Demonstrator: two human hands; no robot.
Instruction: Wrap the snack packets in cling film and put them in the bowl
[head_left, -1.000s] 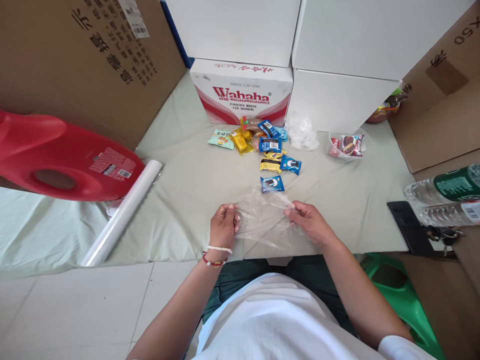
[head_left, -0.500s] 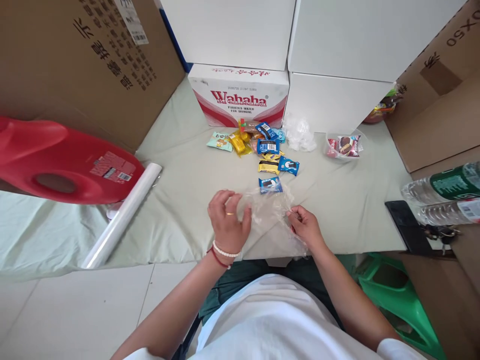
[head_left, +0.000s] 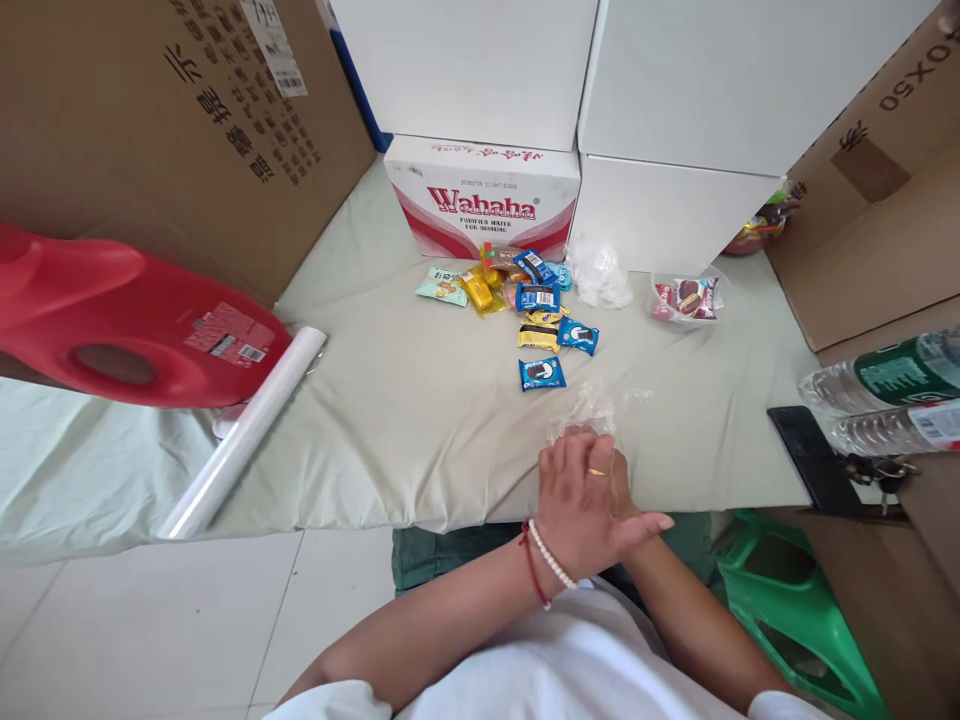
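Observation:
My left hand [head_left: 581, 500], with a ring and a bead bracelet, lies across my right hand [head_left: 621, 478], fingers stretched flat and thumb out to the right. It covers most of the right hand, whose fingers are hidden. A crumpled clear plastic bag [head_left: 592, 408] pokes out just beyond both hands on the pale green cloth [head_left: 420, 420]. A blue cookie packet [head_left: 541, 373] lies a little farther away, before a heap of snack packets [head_left: 525, 290].
A Wahaha carton [head_left: 484, 195] and white boxes [head_left: 675, 120] stand at the back, brown cartons at both sides. A red jug [head_left: 112, 320] and a film roll [head_left: 244, 435] lie left. A bowl of snacks [head_left: 686, 298], bottles [head_left: 892, 395], a phone [head_left: 810, 455] and a green stool [head_left: 802, 610] are right.
My left hand has crossed from the left over onto my right hand. The clear bag, held spread between both hands before, is now bunched up under and beyond them.

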